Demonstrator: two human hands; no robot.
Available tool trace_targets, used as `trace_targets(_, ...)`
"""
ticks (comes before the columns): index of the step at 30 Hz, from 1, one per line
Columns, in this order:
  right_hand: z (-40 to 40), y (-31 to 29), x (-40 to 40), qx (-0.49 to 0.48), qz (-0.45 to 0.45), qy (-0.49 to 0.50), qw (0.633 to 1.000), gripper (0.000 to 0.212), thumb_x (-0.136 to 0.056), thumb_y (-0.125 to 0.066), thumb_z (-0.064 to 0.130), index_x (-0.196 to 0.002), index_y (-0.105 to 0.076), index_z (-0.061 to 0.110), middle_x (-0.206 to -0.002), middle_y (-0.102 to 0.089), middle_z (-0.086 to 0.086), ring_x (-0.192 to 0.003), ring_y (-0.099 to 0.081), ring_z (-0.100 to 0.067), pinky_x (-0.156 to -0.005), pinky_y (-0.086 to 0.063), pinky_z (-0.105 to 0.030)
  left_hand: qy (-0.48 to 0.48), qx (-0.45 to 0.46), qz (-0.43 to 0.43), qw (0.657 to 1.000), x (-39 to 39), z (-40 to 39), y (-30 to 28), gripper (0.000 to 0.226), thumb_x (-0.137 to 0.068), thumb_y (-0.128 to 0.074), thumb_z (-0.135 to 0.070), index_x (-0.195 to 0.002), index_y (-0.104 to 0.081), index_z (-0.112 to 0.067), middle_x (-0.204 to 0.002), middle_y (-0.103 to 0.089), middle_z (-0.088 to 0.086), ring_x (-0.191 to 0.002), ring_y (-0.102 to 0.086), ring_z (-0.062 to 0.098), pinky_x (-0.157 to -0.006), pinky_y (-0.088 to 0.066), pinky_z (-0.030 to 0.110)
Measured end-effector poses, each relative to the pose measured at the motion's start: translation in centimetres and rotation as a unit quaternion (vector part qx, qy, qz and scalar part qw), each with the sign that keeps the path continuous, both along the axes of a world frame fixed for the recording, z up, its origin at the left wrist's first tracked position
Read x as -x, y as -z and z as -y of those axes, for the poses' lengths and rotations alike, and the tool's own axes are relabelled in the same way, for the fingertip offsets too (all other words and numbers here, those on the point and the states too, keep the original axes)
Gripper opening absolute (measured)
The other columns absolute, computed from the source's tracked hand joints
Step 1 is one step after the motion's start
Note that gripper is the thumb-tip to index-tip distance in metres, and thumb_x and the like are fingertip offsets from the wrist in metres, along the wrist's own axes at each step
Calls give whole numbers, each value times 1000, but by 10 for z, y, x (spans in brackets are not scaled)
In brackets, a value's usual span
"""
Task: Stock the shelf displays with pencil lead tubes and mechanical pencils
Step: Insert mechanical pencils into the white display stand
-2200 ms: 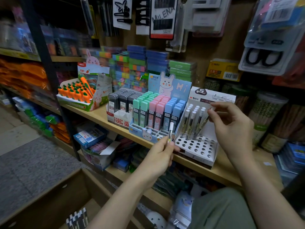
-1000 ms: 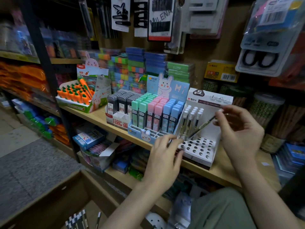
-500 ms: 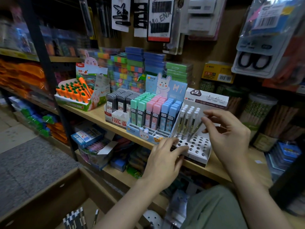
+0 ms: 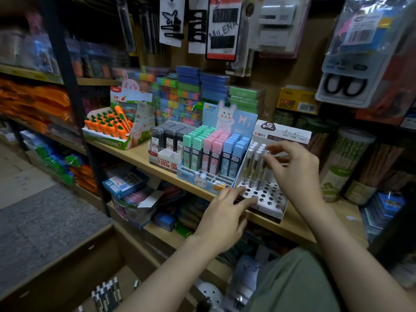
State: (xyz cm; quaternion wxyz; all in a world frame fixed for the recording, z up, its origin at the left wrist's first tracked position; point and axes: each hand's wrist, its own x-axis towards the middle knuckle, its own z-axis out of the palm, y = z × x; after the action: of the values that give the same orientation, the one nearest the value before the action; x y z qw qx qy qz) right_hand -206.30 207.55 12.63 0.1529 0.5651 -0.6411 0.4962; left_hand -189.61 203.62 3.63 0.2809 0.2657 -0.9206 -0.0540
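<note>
Head view: a person crouched at a wooden shelf (image 4: 139, 157) of stationery.
Step in hand: seating a mechanical pencil (image 4: 261, 168) in the white holed display (image 4: 267, 199), beside the few pencils standing at its far left.
Right hand (image 4: 295, 170): fingers (image 4: 273, 147) pinched the pencil's white cap.
Left hand (image 4: 221, 212): fingers spread flat, steadying the display's near left corner, holding nothing.
Next move, judged: release, then fetch more pencils (image 4: 105, 293) from the box low at the near left; many holes stood open.
Materials: thin card display with round holes; slim clear barrels; flat pastel lead tubes (image 4: 211, 152) in the bunny tray just left.
</note>
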Motion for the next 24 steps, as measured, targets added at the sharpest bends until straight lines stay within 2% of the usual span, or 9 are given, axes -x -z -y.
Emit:
trace_targets(4, -3, 3, -3, -31, 37, -3, 999, 12, -86, -73, 17, -94, -70, 24, -77, -63, 19, -73, -63, 5, -70, -58, -26, -3, 7, 24, 1000, -1, 1, 0, 55, -92, -56, -21, -144, -41, -32, -151, -32, -2, -140, -24, 18, -113, -32, 38)
trace_targets(7, -7, 6, -8, -35, 61, -10, 997, 15, -87, -72, 16, -100, -69, 22, -81, -65, 13, -74, -61, 6, -71, -58, -27, 3, -6, 40, 999, -1, -1, -1, 58, -92, -56, -20, -146, -38, -31, -154, -29, -3, -143, -20, 17, -117, -26, 37)
trace_targets(10, -19, 13, -20, -11, 105, -5, 994, 26, -86, -72, 17, -109, -61, 23, -90, -63, 9, -74, -59, 4, -64, -51, -12, 40, -104, -57, 992, -12, -4, 0, 48, -92, -55, -18, -139, -49, -30, -150, -35, -11, -141, -25, 6, -117, -23, 26)
trace_targets(13, -31, 28, -59, 29, 236, -75, 969, 18, -87, -71, 13, -96, -60, 24, -82, -64, 11, -67, -60, 4, -61, -46, -10, 35, -152, -179, 971, -47, -3, 8, 35, -91, -58, -13, -122, -62, -27, -129, -55, -14, -124, -45, -3, -105, -32, 10)
trace_targets(16, -24, 58, -116, -108, 300, -194, 928, 8, -88, -69, 13, -92, -64, 18, -83, -67, -1, -66, -64, -5, -59, -54, -20, -43, -223, -226, 947, -104, -3, 34, 22, -91, -62, -12, -103, -67, -30, -101, -67, -15, -97, -62, -3, -85, -48, 15)
trace_targets(18, -10, 84, -152, -249, 255, -245, 901, 2, -89, -69, 19, -90, -67, 21, -81, -69, -2, -65, -65, -6, -59, -53, -19, -144, -282, -191, 929, -152, 1, 63, 16, -91, -63, -15, -95, -69, -30, -89, -71, -12, -83, -66, 1, -76, -52, 22)
trace_targets(20, 4, 117, -186, -405, 117, -277, 863, 8, -89, -69, 31, -92, -72, 24, -82, -71, 6, -68, -64, -3, -60, -46, -9, -259, -348, -112, 894, -202, 3, 100, 12, -90, -63, -17, -91, -70, -26, -89, -72, -8, -85, -66, 9, -76, -51, 25)
trace_targets(21, 10, 135, -204, -463, 68, -297, 832, 12, -88, -69, 32, -92, -74, 22, -83, -71, 6, -68, -62, -2, -60, -44, -8, -316, -390, -82, 861, -227, 2, 120, 12, -90, -63, -16, -87, -69, -26, -88, -70, -6, -85, -64, 11, -73, -48, 24)
trace_targets(24, 28, 194, -252, -581, 51, -308, 752, 11, -87, -69, 25, -89, -75, 17, -85, -74, -4, -77, -68, -14, -73, -53, -25, -446, -493, -124, 736, -276, -8, 178, 20, -89, -55, -5, -76, -65, -16, -77, -61, 3, -77, -56, 17, -61, -36, 23)
